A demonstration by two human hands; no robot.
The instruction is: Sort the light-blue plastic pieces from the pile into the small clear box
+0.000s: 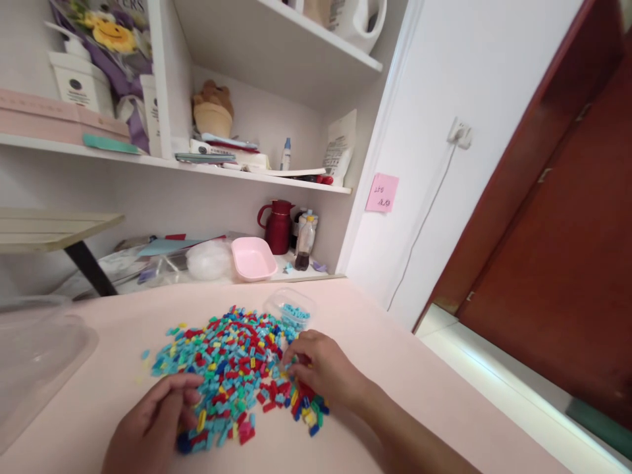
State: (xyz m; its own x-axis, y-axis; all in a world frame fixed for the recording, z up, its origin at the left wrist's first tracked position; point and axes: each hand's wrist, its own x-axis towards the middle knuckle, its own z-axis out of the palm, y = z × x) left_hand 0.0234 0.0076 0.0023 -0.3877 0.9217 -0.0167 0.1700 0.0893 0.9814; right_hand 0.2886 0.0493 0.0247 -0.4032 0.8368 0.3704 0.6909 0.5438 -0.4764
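A wide heap of small plastic building bricks (232, 355), in light blue, red, green, yellow and dark blue, lies on the pink tabletop. My left hand (153, 415) is at the heap's near left edge, its fingers loosely bent and apart, with nothing visible in them. Over the right side of the heap is my right hand (323, 365), fingers curled down and thumb close to the fingertips. Whatever lies between those fingertips is too small to make out. Just beyond the right hand, a clear plastic box (276, 299) holds light blue bricks.
A large clear plastic container (44, 368) stands at the left. Along the back are a pink basin (254, 260), a dark red jug (279, 227) and a bottle with dark liquid (305, 243). Shelves (266, 178) overhang the rear; a white wall (419, 158) rises at the right.
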